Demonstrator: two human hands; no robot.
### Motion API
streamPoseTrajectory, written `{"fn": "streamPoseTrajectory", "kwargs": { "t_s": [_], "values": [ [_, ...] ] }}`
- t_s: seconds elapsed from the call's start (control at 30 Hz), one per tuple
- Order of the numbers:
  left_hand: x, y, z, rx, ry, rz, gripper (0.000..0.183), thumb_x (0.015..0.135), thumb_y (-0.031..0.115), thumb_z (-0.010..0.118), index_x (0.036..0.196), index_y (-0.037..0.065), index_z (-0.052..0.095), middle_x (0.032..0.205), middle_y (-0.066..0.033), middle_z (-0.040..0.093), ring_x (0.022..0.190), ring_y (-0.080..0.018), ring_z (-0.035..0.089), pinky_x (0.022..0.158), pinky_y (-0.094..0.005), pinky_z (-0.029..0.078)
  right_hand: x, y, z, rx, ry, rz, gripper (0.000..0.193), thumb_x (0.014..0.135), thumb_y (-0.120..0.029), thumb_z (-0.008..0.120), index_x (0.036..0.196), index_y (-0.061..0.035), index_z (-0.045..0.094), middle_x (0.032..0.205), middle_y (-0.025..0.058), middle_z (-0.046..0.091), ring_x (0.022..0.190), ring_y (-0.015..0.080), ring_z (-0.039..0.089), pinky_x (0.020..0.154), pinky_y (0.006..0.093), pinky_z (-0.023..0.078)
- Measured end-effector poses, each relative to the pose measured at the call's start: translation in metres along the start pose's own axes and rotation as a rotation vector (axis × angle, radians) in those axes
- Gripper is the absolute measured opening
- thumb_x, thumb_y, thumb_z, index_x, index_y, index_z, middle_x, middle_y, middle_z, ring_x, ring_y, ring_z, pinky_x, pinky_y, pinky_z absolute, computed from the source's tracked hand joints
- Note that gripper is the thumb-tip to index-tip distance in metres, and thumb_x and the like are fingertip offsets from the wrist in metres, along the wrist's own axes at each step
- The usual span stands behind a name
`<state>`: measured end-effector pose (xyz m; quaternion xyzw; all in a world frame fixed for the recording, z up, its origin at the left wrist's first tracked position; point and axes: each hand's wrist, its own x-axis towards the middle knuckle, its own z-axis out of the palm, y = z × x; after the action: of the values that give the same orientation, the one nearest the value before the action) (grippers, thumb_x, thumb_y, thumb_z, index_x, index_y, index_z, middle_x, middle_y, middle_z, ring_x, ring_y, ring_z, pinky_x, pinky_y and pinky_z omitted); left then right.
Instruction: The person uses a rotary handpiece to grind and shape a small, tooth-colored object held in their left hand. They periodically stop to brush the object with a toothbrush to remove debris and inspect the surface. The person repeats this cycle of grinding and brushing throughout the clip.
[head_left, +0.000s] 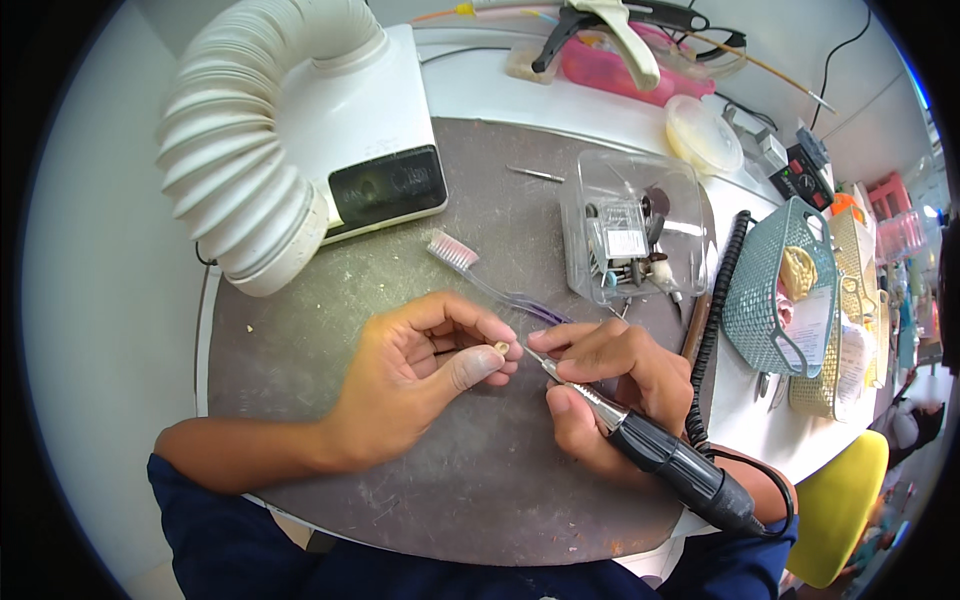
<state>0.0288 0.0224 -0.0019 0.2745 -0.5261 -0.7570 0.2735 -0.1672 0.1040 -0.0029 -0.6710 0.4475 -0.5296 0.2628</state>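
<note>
My left hand [385, 385] pinches a small tooth-coloured dental crown [502, 348] between thumb and fingertips over the middle of the worktop. The thumb tip looks pale and dusty. In my right hand [645, 375] lies a black and silver rotary handpiece [670, 455], held like a pen. Its thin bur points left, close to the crown; I cannot tell whether the two touch. The handpiece's cord loops by my right wrist. Just beyond my hands lies a toothbrush [480, 280] with a clear and purple handle and pinkish bristles.
A white suction unit [400, 100] with a wide ribbed hose [225, 150] stands at the far left. A clear plastic box [582, 280] of burs and discs sits beyond my right hand, near a slim metal tool [536, 173]. Woven baskets [745, 310] and a coiled cord [715, 320] line the right.
</note>
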Motion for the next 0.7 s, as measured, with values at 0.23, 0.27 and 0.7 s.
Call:
{"fn": "streamPoseTrajectory", "kwargs": {
  "t_s": [0.23,0.27,0.7],
  "values": [
    [0.0005,0.0033,0.0001,-0.001,0.015,-0.038,0.014,0.092,-0.003,0.058,0.106,-0.002,0.057,0.101,-0.0149,0.064,0.093,-0.0180,0.065,0.083,-0.0322,0.056,-0.0007,-0.0023,-0.0020,-0.010,-0.044,0.060,0.024,0.079,0.000,0.072,0.097,0.0004,0.055,0.081,0.0141,0.063,0.094,0.0344,0.070,0.082,0.0404,0.057],
    [0.0005,0.0038,0.0008,-0.001,0.009,-0.038,0.014,0.092,-0.003,0.058,0.106,-0.003,0.057,0.101,-0.0150,0.064,0.093,-0.0179,0.065,0.083,-0.0322,0.056,-0.0007,-0.0026,-0.0022,-0.006,-0.039,0.052,0.024,0.079,0.000,0.072,0.097,0.0003,0.056,0.081,0.0140,0.063,0.093,0.0343,0.070,0.082,0.0405,0.057],
    [0.0002,0.0027,-0.0013,-0.004,-0.007,-0.028,0.016,0.092,-0.001,0.061,0.107,-0.003,0.057,0.102,-0.0161,0.066,0.095,-0.0180,0.066,0.082,-0.0308,0.056,0.0011,0.0022,0.0019,0.033,-0.040,-0.010,0.023,0.078,0.001,0.073,0.094,0.0012,0.057,0.079,0.0131,0.063,0.095,0.0363,0.070,0.083,0.0419,0.057]
  ]
}}
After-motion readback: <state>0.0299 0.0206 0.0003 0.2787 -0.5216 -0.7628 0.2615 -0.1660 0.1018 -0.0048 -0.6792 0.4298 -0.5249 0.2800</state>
